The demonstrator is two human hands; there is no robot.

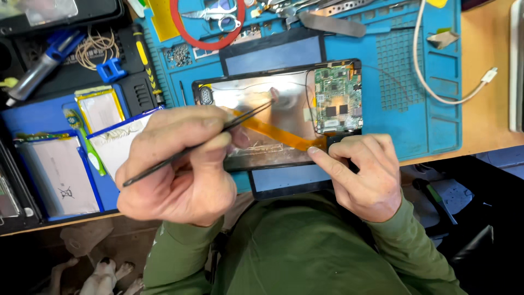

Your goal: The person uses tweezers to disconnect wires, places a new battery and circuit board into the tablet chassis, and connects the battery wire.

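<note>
Two hands work on an opened tablet [273, 112] lying on a blue mat [415, 109].
Left hand [180, 175] pinches black tweezers [202, 142], tips over the shiny back plate. Right hand [365, 175] presses its forefinger on an orange ribbon cable [273, 131] near the green circuit board [338, 98]. Flat battery packs [60, 175] lie left; white cable [436, 93] far right.

Glossy metal tablet back [256, 104], matt blue mat [415, 71], seemingly plastic orange ribbon [273, 131]

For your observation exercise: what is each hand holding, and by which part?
The left hand pinches black tweezers mid-shaft. The right hand holds nothing; its forefinger presses the orange ribbon cable's end.
</note>
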